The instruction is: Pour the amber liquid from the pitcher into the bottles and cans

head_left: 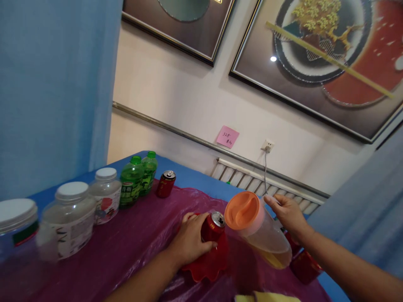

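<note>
My left hand (190, 242) grips a red drink can (213, 226) that stands in a red scalloped plastic tray (206, 266) on the table. My right hand (287, 214) holds the handle side of a clear plastic pitcher (267, 239) with an orange lid (242, 210). The pitcher is tilted toward the can and holds a little yellowish liquid at its lower end. Its lid sits just right of the can's top.
A purple plastic sheet (132, 235) covers the blue table (201, 180). Along the left stand three white-lidded clear jars (74, 218), two green bottles (135, 180) and another red can (166, 183). Red boxes (304, 264) lie at the right. A radiator (252, 180) runs along the wall.
</note>
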Demonstrator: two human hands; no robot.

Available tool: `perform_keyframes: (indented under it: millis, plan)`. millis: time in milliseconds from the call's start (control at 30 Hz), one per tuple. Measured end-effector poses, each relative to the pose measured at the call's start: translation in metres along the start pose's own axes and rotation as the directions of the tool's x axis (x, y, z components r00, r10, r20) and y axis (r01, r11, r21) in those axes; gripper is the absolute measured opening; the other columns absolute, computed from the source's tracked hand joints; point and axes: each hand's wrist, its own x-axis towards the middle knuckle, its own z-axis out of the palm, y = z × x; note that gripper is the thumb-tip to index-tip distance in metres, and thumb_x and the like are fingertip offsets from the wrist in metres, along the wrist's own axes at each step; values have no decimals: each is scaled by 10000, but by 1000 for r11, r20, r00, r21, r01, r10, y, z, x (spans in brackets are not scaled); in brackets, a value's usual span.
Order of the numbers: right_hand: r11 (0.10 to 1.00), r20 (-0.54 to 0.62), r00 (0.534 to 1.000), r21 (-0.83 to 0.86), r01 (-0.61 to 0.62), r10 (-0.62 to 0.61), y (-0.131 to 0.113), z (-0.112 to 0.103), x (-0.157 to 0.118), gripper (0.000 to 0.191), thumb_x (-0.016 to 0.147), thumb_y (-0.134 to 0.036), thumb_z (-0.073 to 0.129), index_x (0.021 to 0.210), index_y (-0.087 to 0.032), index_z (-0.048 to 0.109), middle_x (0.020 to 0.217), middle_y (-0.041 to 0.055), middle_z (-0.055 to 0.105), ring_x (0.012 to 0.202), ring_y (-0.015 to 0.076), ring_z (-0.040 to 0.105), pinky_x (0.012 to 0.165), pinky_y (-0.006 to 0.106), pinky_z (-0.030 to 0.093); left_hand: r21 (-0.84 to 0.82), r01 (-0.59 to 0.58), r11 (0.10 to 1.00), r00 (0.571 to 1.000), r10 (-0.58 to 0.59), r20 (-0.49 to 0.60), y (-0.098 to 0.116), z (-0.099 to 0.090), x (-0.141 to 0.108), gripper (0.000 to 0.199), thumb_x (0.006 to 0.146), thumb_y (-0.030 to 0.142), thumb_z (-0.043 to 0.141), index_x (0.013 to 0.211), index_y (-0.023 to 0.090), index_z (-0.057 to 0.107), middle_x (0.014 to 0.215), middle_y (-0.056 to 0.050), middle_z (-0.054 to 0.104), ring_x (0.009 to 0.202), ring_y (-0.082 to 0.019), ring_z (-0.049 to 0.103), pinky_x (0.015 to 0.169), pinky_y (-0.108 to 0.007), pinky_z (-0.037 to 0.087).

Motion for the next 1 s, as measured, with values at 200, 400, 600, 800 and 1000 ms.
perform_keyframes:
  millis: [200,400,600,800,1000]
  plan:
    - [1000,-12,1000,6,12,-12,1,0,1,574,741,-706,633,547,-246,348,555,-61,253,526,109,267,448,241,270,0,-9,1000,1000,9,-2,-2,0,0,687,618,331,845,1265,242,628,1280,-78,704,1213,-351,591,1143,-512,340]
    - [1000,-23,1000,9,16,-16,0,0,1,570,739,-696,638,538,-245,353,549,-61,255,520,107,269,443,238,272,-9,-17,1000,1000,17,-4,-4,3,0,687,618,324,843,1265,242,625,1282,-80,702,1214,-352,588,1143,-513,332]
    - [1000,-15,1000,12,24,-23,0,0,0,572,754,-695,632,543,-247,347,545,-66,253,517,107,266,448,240,276,-14,-17,1000,1000,17,5,0,0,0,655,618,311,844,1237,246,641,1259,-65,710,1187,-337,605,1133,-495,342]
    - [1000,-12,1000,-13,8,-8,-2,-1,0,574,746,-712,621,544,-253,341,545,-68,251,515,110,263,459,248,260,-6,-11,1000,1000,11,7,2,-2,-1,622,617,311,848,1204,257,651,1245,-57,715,1183,-335,603,1119,-479,355]
    - [1000,-15,1000,-12,15,-16,-3,-1,0,553,750,-692,621,550,-248,359,548,-66,253,526,112,262,461,248,260,-8,-16,1000,1000,16,5,2,-2,-2,587,615,311,847,1169,266,657,1236,-49,717,1177,-334,603,1116,-475,351]
